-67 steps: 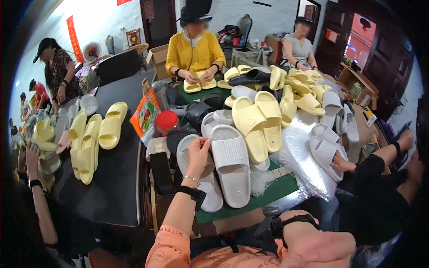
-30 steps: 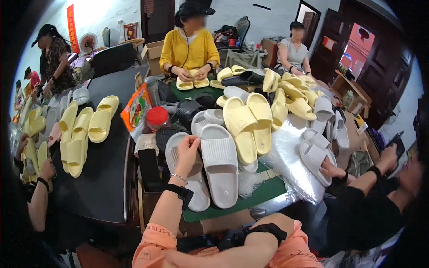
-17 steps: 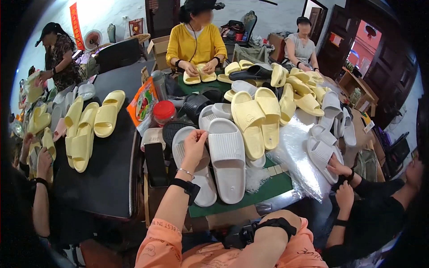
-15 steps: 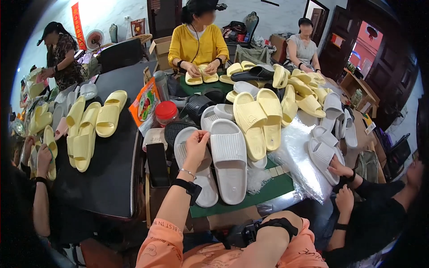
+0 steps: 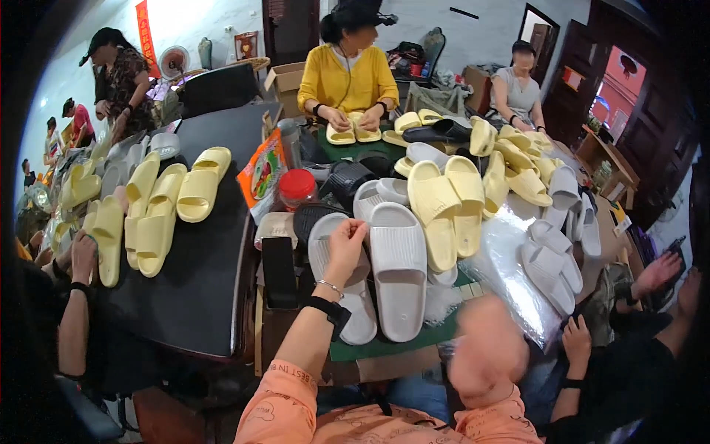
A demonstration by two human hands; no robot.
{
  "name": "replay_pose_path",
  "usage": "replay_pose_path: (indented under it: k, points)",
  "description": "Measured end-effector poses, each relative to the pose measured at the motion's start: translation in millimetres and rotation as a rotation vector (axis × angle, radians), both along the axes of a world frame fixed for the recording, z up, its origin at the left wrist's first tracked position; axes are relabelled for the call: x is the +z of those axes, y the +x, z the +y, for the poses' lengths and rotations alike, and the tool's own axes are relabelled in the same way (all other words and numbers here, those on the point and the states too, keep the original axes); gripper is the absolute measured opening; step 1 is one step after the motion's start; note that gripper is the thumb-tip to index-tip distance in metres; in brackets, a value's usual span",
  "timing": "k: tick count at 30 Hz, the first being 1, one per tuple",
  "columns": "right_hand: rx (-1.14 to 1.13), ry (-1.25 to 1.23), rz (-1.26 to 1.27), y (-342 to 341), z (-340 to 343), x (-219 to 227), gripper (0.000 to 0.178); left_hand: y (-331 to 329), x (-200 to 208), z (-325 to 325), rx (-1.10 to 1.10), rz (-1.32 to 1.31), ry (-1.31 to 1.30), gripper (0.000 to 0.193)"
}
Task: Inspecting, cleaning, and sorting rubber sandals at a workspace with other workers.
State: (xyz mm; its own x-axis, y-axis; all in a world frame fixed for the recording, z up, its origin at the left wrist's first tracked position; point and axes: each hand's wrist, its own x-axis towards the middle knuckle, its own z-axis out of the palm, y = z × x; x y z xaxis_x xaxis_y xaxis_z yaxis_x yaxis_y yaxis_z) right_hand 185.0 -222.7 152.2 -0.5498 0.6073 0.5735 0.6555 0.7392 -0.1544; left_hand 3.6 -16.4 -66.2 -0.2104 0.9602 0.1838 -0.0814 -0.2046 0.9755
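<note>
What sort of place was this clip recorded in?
Likely a small slipper workshop, perhaps in a home: many grey slippers and yellow slippers lie about, clear plastic sheeting lies beside them, and several people are gathered around.

I'm seeing light grey slides [image 5: 399, 296] with ribbed lines across the straps [image 5: 397, 238], pale yellow slides [image 5: 436, 207] farther right, and a green mat [image 5: 362, 351] under the grey ones. Left tabletop [image 5: 177, 311] is plain black. There's a bright red jar lid [image 5: 296, 183], a mostly orange packet [image 5: 261, 166], and I've got a peachy near sleeve [image 5: 285, 403] with dark doodles.
</note>
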Motion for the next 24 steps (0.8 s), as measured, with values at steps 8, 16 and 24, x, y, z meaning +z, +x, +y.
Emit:
replay_pose_path:
  k: [8, 16, 24]
  points:
    - [-0.074, -0.200, 0.171, -39, 93, -179, 0.016, 1, 3, 2, -0.043, -0.095, 0.043, 0.013]
    - [-0.192, -0.326, -0.056, -61, 103, -204, 0.049, -1, 32, -6, 0.023, 0.332, 0.106, 0.024]
    - [-0.234, -0.403, 0.014, -68, 95, -193, 0.054, 29, 184, -148, 0.173, 0.287, 0.588, 0.031]
